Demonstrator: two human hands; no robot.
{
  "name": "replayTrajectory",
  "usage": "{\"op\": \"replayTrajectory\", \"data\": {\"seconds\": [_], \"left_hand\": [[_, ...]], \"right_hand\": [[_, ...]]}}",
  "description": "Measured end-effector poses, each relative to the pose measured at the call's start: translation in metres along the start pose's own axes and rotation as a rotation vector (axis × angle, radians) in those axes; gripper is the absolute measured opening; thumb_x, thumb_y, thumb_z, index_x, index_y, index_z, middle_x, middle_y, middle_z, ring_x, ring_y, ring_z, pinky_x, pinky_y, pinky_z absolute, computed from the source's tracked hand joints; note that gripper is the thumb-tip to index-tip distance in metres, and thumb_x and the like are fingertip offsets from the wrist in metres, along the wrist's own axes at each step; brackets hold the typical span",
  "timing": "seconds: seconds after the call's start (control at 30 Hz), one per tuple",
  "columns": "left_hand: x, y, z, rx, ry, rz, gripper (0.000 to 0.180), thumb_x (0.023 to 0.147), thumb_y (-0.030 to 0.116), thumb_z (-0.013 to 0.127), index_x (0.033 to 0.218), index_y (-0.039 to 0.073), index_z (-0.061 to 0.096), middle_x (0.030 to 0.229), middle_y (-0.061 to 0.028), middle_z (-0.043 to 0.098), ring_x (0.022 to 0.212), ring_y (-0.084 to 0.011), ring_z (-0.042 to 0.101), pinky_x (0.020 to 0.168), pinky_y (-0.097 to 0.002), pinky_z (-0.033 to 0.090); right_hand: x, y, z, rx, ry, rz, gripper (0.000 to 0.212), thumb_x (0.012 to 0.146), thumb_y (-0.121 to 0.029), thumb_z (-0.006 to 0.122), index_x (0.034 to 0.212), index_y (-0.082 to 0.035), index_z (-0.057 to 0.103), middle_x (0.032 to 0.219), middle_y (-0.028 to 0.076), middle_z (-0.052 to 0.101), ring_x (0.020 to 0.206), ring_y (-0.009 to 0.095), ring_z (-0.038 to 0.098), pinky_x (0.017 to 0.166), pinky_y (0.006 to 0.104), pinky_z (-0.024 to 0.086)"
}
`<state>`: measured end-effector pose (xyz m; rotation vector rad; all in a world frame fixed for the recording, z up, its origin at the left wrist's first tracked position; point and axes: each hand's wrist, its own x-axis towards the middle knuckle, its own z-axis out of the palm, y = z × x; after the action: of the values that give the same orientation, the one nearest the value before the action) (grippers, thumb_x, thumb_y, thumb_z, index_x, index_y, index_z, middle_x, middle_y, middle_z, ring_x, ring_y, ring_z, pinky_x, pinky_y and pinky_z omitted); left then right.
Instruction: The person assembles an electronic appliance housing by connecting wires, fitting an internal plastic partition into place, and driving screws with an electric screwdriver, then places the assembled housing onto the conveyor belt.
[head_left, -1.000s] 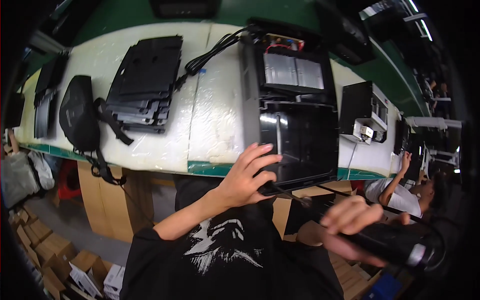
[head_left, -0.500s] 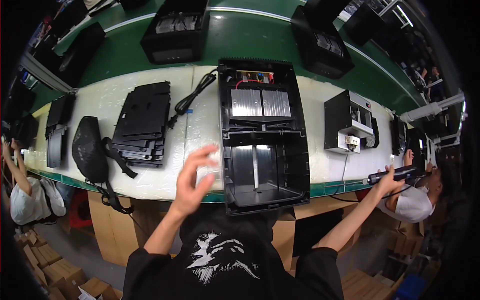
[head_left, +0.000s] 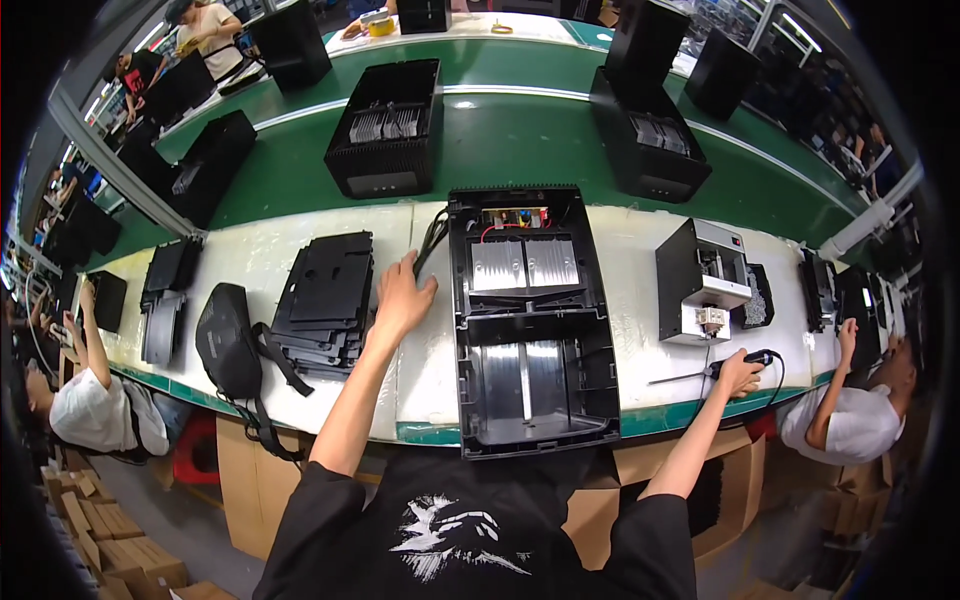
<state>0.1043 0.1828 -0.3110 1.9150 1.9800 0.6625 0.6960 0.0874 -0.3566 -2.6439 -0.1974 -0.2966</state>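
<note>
My left hand point(head_left: 402, 300) is on the black power cord point(head_left: 433, 240), which runs out between its thumb and fingers; its plug end is hidden under the hand. Right of it stands a long, open black housing point(head_left: 537, 335), with silver finned heat sinks point(head_left: 525, 264) and a small circuit board in its far half. The housing's near half is a hollow bay. My right hand point(head_left: 738, 377) is wrapped round a black electric screwdriver point(head_left: 764, 358), low over the mat, its long thin bit pointing left. Beyond that hand sits a black and silver screw feeder point(head_left: 703, 285).
Left lie stacked black panels point(head_left: 325, 295), a black strapped bag point(head_left: 230, 340) and more dark parts point(head_left: 168, 295). A small tray of screws point(head_left: 757, 300) adjoins the feeder. Similar housings point(head_left: 385, 130) stand on the green conveyor point(head_left: 510, 150). People sit at both sides; cardboard boxes stand below.
My left hand has moved forward from beside the housing onto the power cord. My right hand has lowered the screwdriver toward the mat, its bit now farther left. The view has tilted up.
</note>
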Motion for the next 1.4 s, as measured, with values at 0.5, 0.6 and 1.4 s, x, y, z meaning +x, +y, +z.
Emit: {"op": "replayTrajectory", "data": {"seconds": [0.5,0.6,1.4], "left_hand": [[-0.052,0.040,-0.041,-0.996,-0.526,-0.177,0.090,0.086,0.061,0.043,0.146,0.002,0.013,0.149,-0.0186,0.020,0.135,-0.0323,0.026,0.107,-0.0469,0.027],[-0.059,0.047,-0.037,-1.025,-0.669,-0.111,0.100,0.079,0.057,0.058,0.146,0.001,0.009,0.150,-0.0226,0.007,0.138,-0.0354,0.017,0.110,-0.0486,0.018],[0.195,0.220,0.029,-2.734,-0.905,-0.701,0.059,0.097,0.038,0.026,0.139,-0.003,0.027,0.146,-0.0270,0.020,0.135,-0.0390,0.022,0.109,-0.0529,0.024]], "right_hand": [[-0.172,0.010,-0.100,1.065,-0.286,-0.559,0.053,0.100,-0.033,0.029,0.126,0.009,0.046,0.131,0.022,0.048,0.124,0.031,0.044,0.107,0.0403,0.031],[-0.286,0.027,-0.118,1.512,-0.520,-0.400,0.063,0.097,-0.040,0.017,0.120,0.007,0.051,0.120,0.022,0.055,0.114,0.033,0.051,0.101,0.0432,0.039],[-0.355,-0.084,-0.074,0.557,-0.324,-1.171,0.044,0.083,-0.022,0.056,0.118,0.005,0.053,0.128,0.024,0.048,0.125,0.037,0.040,0.106,0.0480,0.027]]}}
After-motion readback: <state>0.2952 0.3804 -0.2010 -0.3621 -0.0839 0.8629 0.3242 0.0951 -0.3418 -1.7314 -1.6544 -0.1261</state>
